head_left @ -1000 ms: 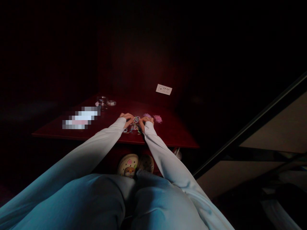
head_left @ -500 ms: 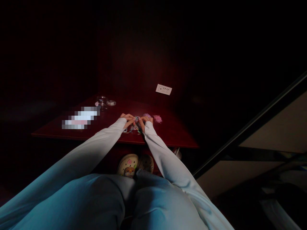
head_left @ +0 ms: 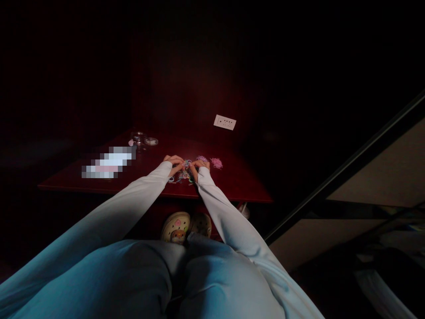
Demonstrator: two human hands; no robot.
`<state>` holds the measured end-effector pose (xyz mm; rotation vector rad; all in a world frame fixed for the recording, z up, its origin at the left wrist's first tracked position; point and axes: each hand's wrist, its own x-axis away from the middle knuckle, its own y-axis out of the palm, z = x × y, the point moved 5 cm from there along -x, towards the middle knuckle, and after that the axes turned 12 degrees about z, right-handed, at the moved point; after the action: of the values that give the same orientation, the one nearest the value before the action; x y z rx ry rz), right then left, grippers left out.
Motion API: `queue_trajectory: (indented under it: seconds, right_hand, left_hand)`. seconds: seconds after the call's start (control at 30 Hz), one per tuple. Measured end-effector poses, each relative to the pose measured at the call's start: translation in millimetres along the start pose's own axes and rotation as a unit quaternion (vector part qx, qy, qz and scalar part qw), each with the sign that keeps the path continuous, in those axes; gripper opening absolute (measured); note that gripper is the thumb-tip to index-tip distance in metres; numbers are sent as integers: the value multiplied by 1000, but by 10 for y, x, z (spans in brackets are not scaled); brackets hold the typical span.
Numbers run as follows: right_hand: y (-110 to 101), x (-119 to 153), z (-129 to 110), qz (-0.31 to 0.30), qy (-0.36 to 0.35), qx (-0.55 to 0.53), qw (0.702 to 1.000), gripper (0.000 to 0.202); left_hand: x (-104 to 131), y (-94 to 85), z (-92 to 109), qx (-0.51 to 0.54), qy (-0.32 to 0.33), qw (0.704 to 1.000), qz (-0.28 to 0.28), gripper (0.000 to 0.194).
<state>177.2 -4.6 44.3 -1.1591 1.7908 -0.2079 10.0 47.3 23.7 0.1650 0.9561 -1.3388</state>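
Fingertips of my left hand [head_left: 173,164] and my right hand [head_left: 202,165] meet over the dark red table [head_left: 242,186]. Pinched between them is a small pastel-coloured bundle [head_left: 187,163], too small to make out exactly. Just below, close to the table's front edge, lie several loose multicoloured pieces [head_left: 184,176], some ring-like. Behind my right hand is a purple pile [head_left: 201,158] of thin bits, partly hidden by the fingers. A pink pile [head_left: 216,163] of similar bits lies to its right.
At the back left stands a clear jar [head_left: 138,138], with a round lid [head_left: 152,141] beside it. A bright, pixelated flat object [head_left: 111,162] lies on the left. A white wall socket [head_left: 225,122] is behind the table. Below the edge are cream clogs [head_left: 175,226] on my feet.
The whole view has shifted slightly, so everything sits a little further left and up. Both hands still hold the pastel bundle, with only slight finger movement.
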Motion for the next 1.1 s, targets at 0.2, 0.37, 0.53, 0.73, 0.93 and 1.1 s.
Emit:
queue_trajectory:
  seconds: [0.2, 0.37, 0.53, 0.73, 0.93, 1.1]
  right_hand:
    - [-10, 15, -9, -12, 28, 8, 1000, 28]
    - [9, -1, 11, -6, 33, -7, 999, 31]
    - [25, -16, 34, -7, 37, -22, 999, 31]
    - [5, 10, 37, -2, 38, -38, 999, 30]
    - [-26, 15, 136, 19, 47, -57, 997, 26]
    - [-7, -35, 262, 38, 82, -83, 992, 22]
  left_hand:
    - [-26, 30, -108, 1, 21, 1000, -2, 25]
    - [-17, 3, -95, -1, 27, 1000, -4, 29]
    - [-13, -10, -68, -5, 21, 1000, -6, 29]
    - [-15, 2, -78, -6, 26, 1000, -4, 27]
    - [15, 2, -71, -5, 37, 999, 8, 27]
    - [51, -6, 8, -9, 24, 999, 36, 29]
